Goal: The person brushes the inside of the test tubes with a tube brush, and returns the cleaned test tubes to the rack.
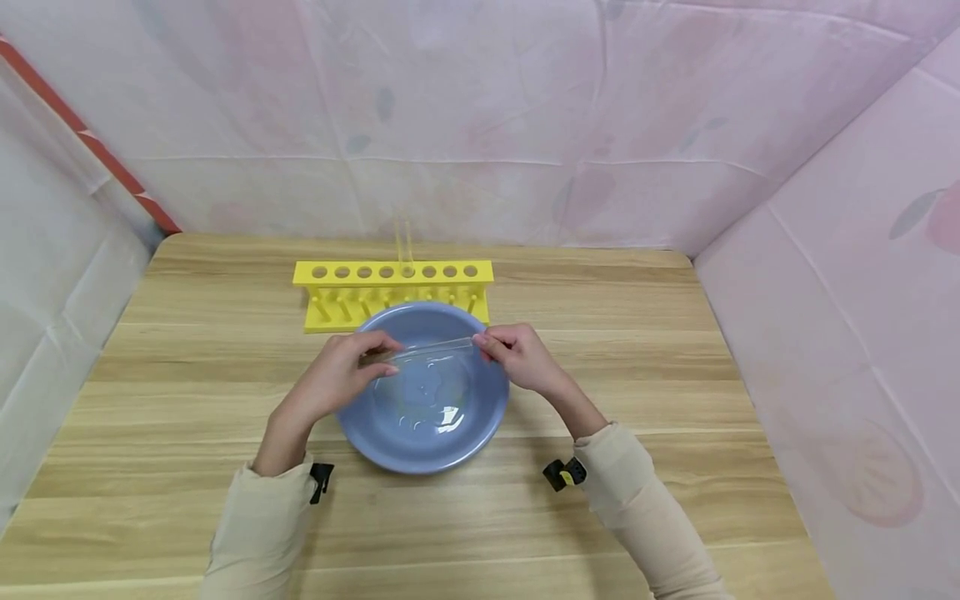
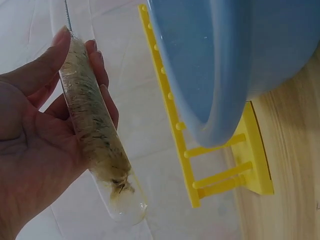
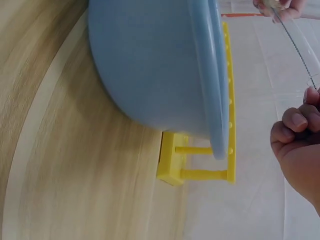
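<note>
Blue basin [image 1: 427, 454] sits underneath, presumably to catch drips; I observe the tube [image 1: 435, 347] between left hand [image 1: 341, 371], gripping it apparently for steadiness, and right hand [image 1: 521, 358], pinching the brush wire [image 3: 298, 50].

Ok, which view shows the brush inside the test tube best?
The left wrist: the bristles of the brush show through the clear test tube in the left hand. The right wrist mainly shows its wire stem reaching the right hand; in the head view it's too faint to make out.
</note>
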Available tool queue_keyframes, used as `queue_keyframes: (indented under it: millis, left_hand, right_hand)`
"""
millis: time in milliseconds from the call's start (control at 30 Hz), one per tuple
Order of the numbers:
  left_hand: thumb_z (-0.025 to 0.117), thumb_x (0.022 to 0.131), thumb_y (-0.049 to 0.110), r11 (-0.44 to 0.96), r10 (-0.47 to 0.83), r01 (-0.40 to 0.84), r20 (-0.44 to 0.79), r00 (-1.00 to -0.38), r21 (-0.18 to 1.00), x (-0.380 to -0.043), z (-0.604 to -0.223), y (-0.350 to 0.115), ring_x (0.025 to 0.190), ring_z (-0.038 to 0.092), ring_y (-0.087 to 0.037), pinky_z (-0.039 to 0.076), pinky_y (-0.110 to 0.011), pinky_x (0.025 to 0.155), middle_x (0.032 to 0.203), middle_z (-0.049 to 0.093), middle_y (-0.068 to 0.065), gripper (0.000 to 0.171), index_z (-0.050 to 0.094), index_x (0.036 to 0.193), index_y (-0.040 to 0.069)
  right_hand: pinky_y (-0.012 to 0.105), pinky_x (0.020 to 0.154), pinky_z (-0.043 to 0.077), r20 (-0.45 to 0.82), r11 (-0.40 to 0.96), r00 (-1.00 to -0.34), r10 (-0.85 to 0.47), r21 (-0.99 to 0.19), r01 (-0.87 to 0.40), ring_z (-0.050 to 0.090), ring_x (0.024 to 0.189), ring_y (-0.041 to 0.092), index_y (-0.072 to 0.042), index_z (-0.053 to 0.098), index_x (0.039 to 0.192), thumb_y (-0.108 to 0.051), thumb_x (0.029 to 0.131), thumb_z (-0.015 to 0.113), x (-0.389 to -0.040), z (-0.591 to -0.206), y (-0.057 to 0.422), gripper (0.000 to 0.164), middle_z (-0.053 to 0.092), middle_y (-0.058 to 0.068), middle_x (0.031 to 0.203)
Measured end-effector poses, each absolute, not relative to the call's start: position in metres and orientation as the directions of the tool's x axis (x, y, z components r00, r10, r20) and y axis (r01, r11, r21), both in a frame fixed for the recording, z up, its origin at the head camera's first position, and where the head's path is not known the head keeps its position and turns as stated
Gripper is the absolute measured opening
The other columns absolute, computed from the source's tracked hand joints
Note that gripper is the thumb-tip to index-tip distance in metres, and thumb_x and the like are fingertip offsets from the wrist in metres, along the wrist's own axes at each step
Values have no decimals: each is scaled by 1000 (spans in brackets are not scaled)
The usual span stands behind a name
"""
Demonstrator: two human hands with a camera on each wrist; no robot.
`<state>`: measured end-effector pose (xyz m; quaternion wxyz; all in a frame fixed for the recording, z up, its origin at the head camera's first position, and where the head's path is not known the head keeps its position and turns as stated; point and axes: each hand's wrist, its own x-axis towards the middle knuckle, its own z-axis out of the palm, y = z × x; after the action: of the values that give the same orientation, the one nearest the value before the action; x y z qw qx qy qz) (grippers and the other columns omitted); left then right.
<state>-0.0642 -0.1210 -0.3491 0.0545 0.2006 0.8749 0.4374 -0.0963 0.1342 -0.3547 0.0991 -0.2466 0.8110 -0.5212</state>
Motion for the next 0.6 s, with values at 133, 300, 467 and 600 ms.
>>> queue_keyframes:
  millis: [133,300,467,600]
  left_hand:
    - [69,78,2,535,410,309,78,-909,787,-65,-349,-123,92,62,-26,50,-39,79,94,66,-11,19,65,96,0]
    - [70,77,-1,545,406,303,71,-911,782,-65,-350,-122,91,61,-27,50,-40,78,94,66,-12,19,65,96,-1]
    - [72,75,0,587,381,318,93,-920,745,-64,-351,-118,87,62,-24,50,-38,75,91,66,-10,20,66,94,0]
    - [74,73,1,628,360,345,133,-924,698,-63,-353,-116,84,61,-23,49,-37,72,89,67,-7,20,67,92,2]
  right_hand:
    - [20,45,26,200,362,-842,-501,-836,-413,32,48,6,-2,49,55,6,87,54,-89,-338,132,34,41,7,50]
    - [19,45,26,198,370,-839,-507,-829,-419,32,47,5,0,48,54,6,87,55,-89,-336,133,34,39,-2,50]
    - [21,44,23,-42,326,-894,-447,-938,-118,28,45,8,1,44,52,-4,92,52,-98,-350,138,41,35,-2,49]
    - [19,41,20,-246,192,-890,-385,-964,184,24,42,7,-3,42,49,-7,93,52,-104,-357,140,45,33,-1,48]
